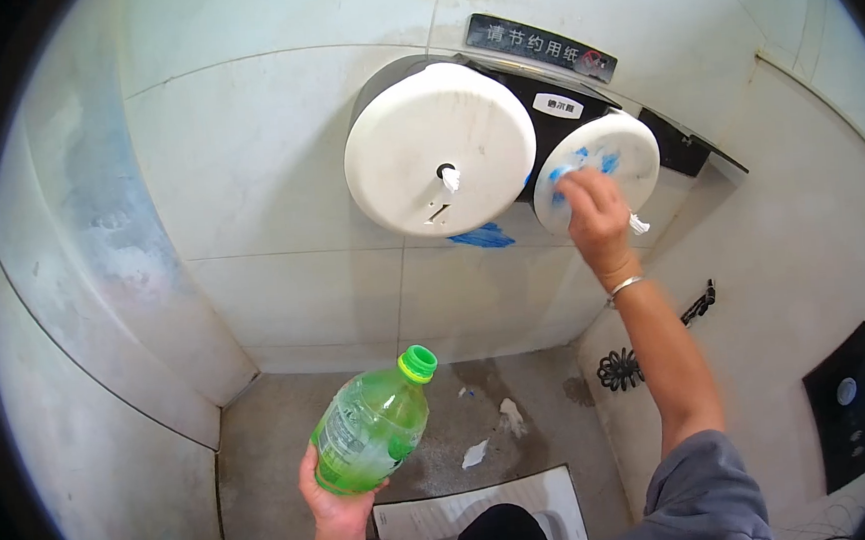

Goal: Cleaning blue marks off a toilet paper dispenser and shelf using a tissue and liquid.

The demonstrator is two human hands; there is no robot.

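Observation:
My left hand [343, 502] holds an uncapped green plastic bottle [372, 432] near its base, tilted with the mouth up and to the right. My right hand [597, 209] has its fingertips on the smaller round white cover [638, 150] of a wall-mounted toilet paper dispenser, over blue smears [609, 163]. Something whitish shows at the fingertips, too blurred to name. The larger round cover [408, 136] is at the left, with a paper end [451, 181] sticking out of its central hole. Another paper end [638, 225] hangs beside my right wrist.
Blue marks [483, 236] stain the wall tiles below the dispenser. A squat toilet [569, 501] is set in the floor, with paper scraps [475, 454] before it. A coiled black hose [620, 370] and a black panel [853, 421] are on the right wall.

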